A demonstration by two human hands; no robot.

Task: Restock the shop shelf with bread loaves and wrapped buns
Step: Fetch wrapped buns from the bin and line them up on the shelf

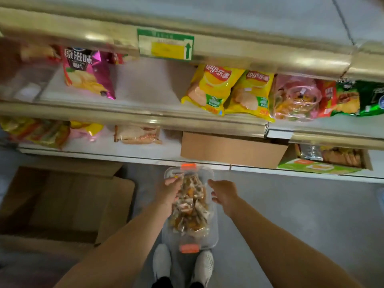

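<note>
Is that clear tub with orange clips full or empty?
Partly full: wrapped buns lie piled inside the clear tub.

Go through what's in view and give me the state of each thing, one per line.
clear tub: lidless, full of wrapped buns, held above the floor
wrapped buns: heaped in the tub
left hand: gripping the tub's left rim
right hand: gripping the tub's right rim
floor carton: flaps open
shelf carton: on the bottom shelf, closed side facing out
yellow crisp bags: sealed, leaning on the middle shelf
</note>
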